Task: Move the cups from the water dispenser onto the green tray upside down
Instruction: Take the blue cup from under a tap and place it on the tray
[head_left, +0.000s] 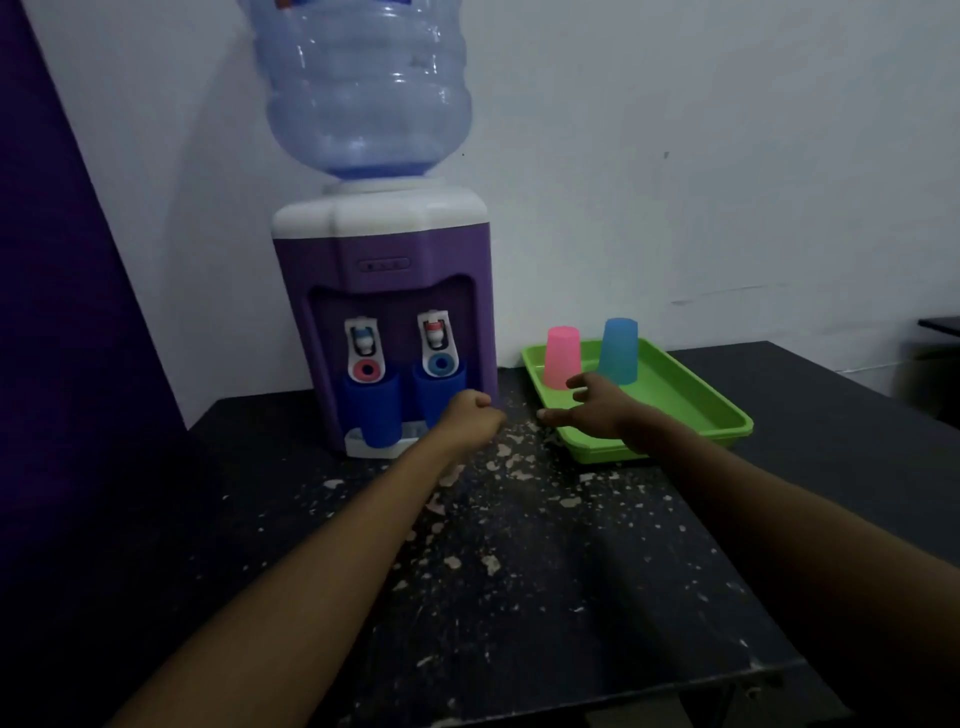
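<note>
Both bare forearms reach forward. The left hand (470, 415) is curled into a loose, empty fist, while the right hand (589, 408) is spread, fingers apart, holding nothing.

Dim, soft-focus wide-angle view, darkest at the edges.

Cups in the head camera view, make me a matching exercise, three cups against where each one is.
Column one:
1. pink cup
2. light blue cup
3. dark blue cup under the left tap

Column two:
A. standing in the water dispenser
B. upside down on the green tray, left side
C. upside down on the green tray, right of the other cup

Pairs: 1-B, 2-C, 3-A
</note>
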